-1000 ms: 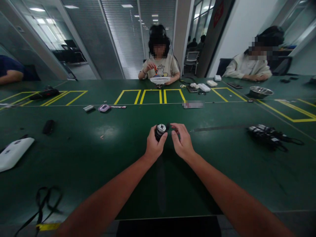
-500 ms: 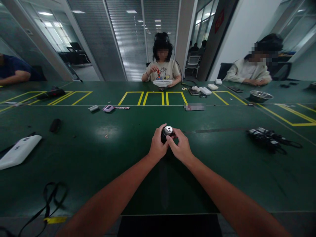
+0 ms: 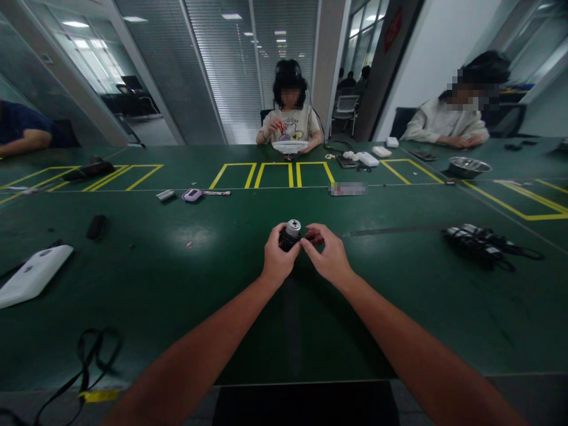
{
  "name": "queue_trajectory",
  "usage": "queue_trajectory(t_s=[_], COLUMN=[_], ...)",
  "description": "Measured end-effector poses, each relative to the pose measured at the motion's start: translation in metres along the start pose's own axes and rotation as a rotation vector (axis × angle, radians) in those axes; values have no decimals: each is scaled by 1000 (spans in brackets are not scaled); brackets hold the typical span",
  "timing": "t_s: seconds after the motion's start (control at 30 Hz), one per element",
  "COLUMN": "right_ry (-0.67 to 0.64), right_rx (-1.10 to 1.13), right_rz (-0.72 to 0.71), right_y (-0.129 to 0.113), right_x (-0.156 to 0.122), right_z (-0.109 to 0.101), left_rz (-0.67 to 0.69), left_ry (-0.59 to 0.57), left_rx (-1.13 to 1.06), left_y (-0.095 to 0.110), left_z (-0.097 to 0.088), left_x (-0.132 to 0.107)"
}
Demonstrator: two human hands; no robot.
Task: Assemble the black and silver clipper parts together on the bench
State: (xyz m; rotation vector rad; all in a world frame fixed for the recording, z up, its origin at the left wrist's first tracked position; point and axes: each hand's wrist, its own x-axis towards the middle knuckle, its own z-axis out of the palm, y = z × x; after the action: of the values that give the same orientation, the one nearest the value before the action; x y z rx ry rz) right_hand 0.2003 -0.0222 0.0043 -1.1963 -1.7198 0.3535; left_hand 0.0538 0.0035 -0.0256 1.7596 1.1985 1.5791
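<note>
My left hand [image 3: 277,261] is wrapped round a small upright cylindrical device [image 3: 293,229], black below with a silver cap. Dark marks or holes show on the cap's top face, but its exact kind I cannot make out. Just to the right, my right hand [image 3: 331,254] has its fingers curved and apart, with nothing seen in them. Its thumb tip is close to the device's black lower part; whether it touches is unclear. Both forearms reach in over the green table [image 3: 248,349] from the near edge.
A white case-like object [image 3: 35,276] and a black strap [image 3: 86,361] lie at left. Bundled black cables [image 3: 481,242] are at right, a metal bowl [image 3: 469,168] behind them. Across the table a person [image 3: 290,124] holds a white basket [image 3: 289,147]; others sit at both sides.
My right hand has come off the silver cap and moved slightly right, its fingers spreading. The left hand with the device has shifted a little left, showing more of the cap.
</note>
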Motion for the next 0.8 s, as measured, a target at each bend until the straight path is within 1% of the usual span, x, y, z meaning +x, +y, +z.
queue_trajectory(t_s=[0.17,0.27,0.37,0.53,0.8], right_ry=[-103,-170,-205,-203,-130], right_rx=[2,14,-6,-42,-115], right_rz=[-63,-67,-64,-105,-160], right_y=[0,2,6,9,7], right_x=[5,8,9,9,12], right_z=[-11,-16,-19,-24,-33], left_rz=[-26,-39,-46,-56,-71], left_ry=[22,3,-19,-32,-16], left_rx=[-15,-28,-35,-72,-54], left_y=[0,2,2,-2,-2], left_z=[-2,-3,-4,-3,-6], left_x=[1,2,3,3,9])
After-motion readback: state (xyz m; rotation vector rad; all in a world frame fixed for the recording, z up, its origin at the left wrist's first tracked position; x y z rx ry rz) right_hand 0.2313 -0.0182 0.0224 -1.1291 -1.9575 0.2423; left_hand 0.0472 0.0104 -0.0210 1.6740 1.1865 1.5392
